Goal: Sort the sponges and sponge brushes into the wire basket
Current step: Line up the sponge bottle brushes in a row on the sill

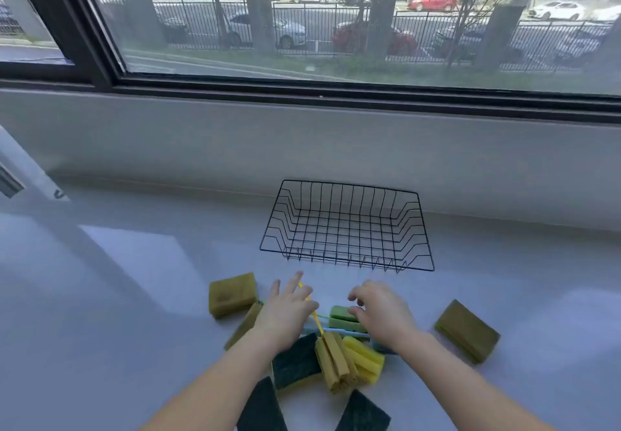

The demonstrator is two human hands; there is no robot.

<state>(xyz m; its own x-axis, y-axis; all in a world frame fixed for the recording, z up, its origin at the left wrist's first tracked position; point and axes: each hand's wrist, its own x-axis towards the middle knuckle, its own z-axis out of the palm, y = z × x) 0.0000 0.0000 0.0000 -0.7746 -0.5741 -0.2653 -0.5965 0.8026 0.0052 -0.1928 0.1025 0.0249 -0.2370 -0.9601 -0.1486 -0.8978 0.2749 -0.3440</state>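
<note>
A black wire basket (346, 262) stands on the white counter with nothing in it. In front of it lies a heap of sponges. My left hand (285, 309) rests over a yellow-handled sponge brush (334, 363), fingers spread. My right hand (383, 313) hovers with curled fingers at a green sponge (341, 318). A yellow ribbed sponge (364, 358) and three dark green scouring pads (295, 361) (262, 407) (363, 414) lie nearer me. Olive sponges sit at the left (232, 293), under my left wrist (243, 326), and at the right (467, 330).
The counter (117, 296) runs to a grey wall under a wide window (336, 27). A white appliance edge (20, 175) stands at the far left. A pale blue handle (339, 331) lies under the heap.
</note>
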